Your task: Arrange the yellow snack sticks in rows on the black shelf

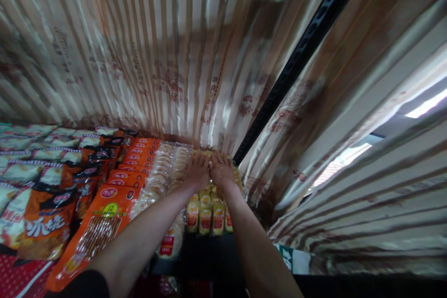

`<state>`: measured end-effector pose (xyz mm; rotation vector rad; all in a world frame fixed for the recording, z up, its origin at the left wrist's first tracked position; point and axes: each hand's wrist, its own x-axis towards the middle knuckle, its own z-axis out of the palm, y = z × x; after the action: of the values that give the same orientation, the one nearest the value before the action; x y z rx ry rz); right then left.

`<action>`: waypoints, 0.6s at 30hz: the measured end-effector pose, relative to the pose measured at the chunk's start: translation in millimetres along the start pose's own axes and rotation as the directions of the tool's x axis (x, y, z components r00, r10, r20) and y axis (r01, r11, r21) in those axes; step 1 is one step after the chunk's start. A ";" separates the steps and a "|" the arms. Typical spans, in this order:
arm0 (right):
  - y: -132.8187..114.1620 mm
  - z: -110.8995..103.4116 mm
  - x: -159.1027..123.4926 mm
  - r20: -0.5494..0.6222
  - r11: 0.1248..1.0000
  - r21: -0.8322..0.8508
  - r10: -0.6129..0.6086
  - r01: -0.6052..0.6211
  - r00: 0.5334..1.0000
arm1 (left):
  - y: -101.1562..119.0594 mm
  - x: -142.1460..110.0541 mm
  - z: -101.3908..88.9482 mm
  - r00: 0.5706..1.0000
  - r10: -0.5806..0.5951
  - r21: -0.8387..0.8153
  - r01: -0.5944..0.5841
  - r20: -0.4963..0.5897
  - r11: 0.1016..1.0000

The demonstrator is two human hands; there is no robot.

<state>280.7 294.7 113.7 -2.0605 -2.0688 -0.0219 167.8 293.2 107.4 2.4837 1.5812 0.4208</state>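
Both arms reach forward over a shelf of packaged snacks. My left hand (200, 171) lies flat with fingers stretched out on the far part of a block of small yellow packets (205, 216). Beside it, almost touching, my right hand (222, 168) also rests palm down on the same packets, its fingers spread. The front packets carry red and orange labels and stand in rows. Left of them run clear packs of round pale biscuits or cakes (162, 160), partly hidden by my left forearm.
Orange snack packs (101, 223) stand in a row further left, then orange-and-black bags (49, 226) and white bags (21, 172). Striped printed curtains (167, 56) hang behind and to the right. A black perforated post (296, 67) rises at the back. The dark shelf edge (202, 260) is near me.
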 end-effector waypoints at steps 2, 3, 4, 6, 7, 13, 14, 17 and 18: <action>0.0 1.1 -1.2 0.009 1.000 -0.014 0.004 -0.004 1.000 | 0.1 -0.5 -0.5 1.000 0.016 0.051 -0.016 0.013 0.999; -0.4 1.7 -1.9 0.012 1.000 -0.020 0.008 -0.008 1.000 | -0.1 -0.6 -0.5 1.000 0.026 0.072 -0.027 0.016 0.997; -0.9 2.3 -2.5 0.017 1.000 -0.026 0.013 -0.012 1.000 | -0.4 -0.6 -0.4 0.999 0.036 0.090 -0.037 0.018 0.995; -2.2 3.2 -3.5 0.031 0.999 -0.035 0.020 -0.019 0.999 | -1.0 -0.4 -0.1 0.999 0.043 0.117 -0.045 0.020 0.992; -2.9 3.3 -3.9 0.043 0.999 -0.038 0.023 -0.021 0.999 | -1.3 -0.3 -0.1 0.999 0.040 0.128 -0.043 0.026 0.991; -5.8 -0.5 -6.6 0.069 0.999 -0.046 0.024 -0.021 0.997 | -0.7 -3.3 -4.1 0.995 0.058 0.161 -0.071 0.083 0.984; -6.2 -2.2 -6.1 0.063 0.999 -0.047 0.025 -0.022 0.998 | -0.3 -3.4 -5.5 0.995 0.060 0.165 -0.072 0.075 0.984; -7.5 -8.7 -0.4 0.041 0.998 -0.049 0.036 -0.034 0.999 | 0.3 0.8 -10.8 0.998 0.040 0.168 -0.046 0.040 0.985; -7.7 -10.7 2.7 0.035 0.998 -0.048 0.038 -0.037 0.999 | 0.1 3.8 -12.5 0.999 0.024 0.163 -0.029 0.035 0.986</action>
<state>274.6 295.5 125.7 -2.1423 -2.0690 -0.0281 165.4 296.5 119.7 2.6198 1.6326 0.2622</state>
